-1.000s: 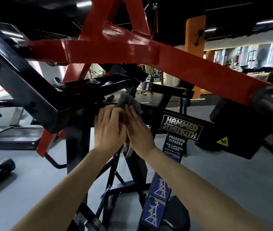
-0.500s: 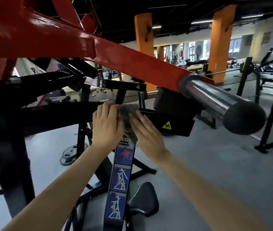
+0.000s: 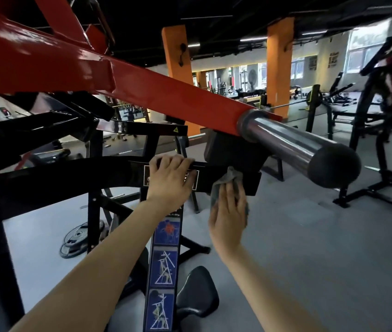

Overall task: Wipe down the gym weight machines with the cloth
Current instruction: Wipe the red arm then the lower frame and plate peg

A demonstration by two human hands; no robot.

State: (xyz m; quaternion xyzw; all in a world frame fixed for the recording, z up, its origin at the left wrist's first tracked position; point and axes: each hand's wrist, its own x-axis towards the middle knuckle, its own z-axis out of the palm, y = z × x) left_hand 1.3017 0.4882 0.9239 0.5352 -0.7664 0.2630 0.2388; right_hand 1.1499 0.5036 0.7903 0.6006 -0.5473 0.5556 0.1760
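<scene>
The right hand (image 3: 228,216) lies flat, fingers straight and close together, pressing the cloth (image 3: 232,175) against the near face of the black beam (image 3: 109,174), close to that beam's right end. The left hand (image 3: 170,182) grips the same beam just beside it, fingers curled over the top edge and palm laid across a framed label (image 3: 196,179), most of which it covers. The cloth is grey, soft and crumpled. A bunched fold stands up past the right fingertips, touching the beam under a black pad (image 3: 233,152), and more of it shows along both sides of the hand. Its middle is hidden beneath the palm, so its full shape cannot be told, and the label's wording is too dark to read. Both forearms are cut off by the lower edge. A red arm (image 3: 142,85) slants overhead and ends in a chrome sleeve (image 3: 286,140) with a black cap, above and to the right of the cloth. Below the left wrist hangs a narrow placard (image 3: 165,271) with blue pictures, a black seat (image 3: 197,295) just beside its foot, weight plates (image 3: 77,238) on the grey floor further left
</scene>
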